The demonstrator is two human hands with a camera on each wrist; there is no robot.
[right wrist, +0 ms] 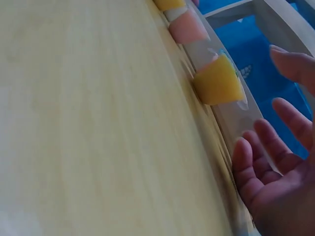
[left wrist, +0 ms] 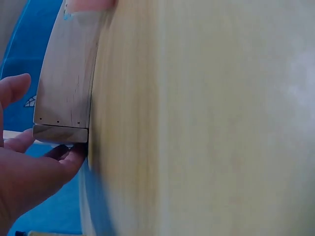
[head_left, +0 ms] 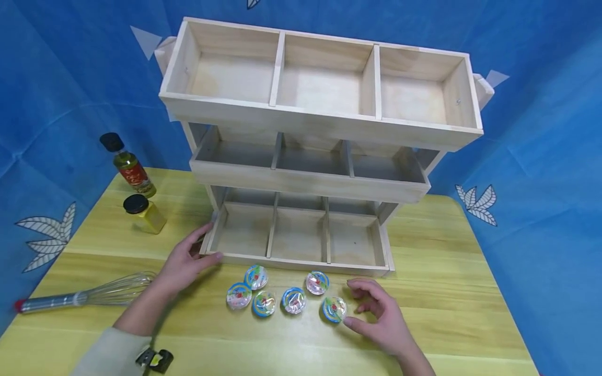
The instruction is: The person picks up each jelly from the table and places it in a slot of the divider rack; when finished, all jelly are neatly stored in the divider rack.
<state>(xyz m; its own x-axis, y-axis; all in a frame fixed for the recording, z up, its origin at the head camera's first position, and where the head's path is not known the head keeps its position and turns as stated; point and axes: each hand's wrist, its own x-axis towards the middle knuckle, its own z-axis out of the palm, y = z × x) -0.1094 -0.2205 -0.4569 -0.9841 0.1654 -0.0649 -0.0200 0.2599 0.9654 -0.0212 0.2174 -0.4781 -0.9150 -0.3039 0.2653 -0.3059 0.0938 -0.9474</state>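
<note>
Table (head_left: pixel 451 329), near edge: grey sleeve (head_left: pixel 110 352) with a black device at the wrist; whisk (head_left: pixel 51 303) left of it, wires reaching the forearm. Right hand (head_left: pixel 378 316): fingers loosely bent, nothing held, thumb tip close to the rightmost of six lidded cups (head_left: pixel 334 309). The cups sit between both hands, before the bottom tier of a wooden rack (head_left: pixel 308 180). Left hand (head_left: pixel 183 263): partly open, fingers touching the bottom tier's left front corner. Upper tiers overhang the lower ones' backs. Beyond the left hand, yellow jar (head_left: pixel 150 216), then bottle (head_left: pixel 133 169); blue cloth (head_left: pixel 541 130) behind.

Right wrist view alone shows the cups' yellow and pink sides, and a gap between fingers and nearest cup. Left wrist view shows the thumb clear of the wood.
</note>
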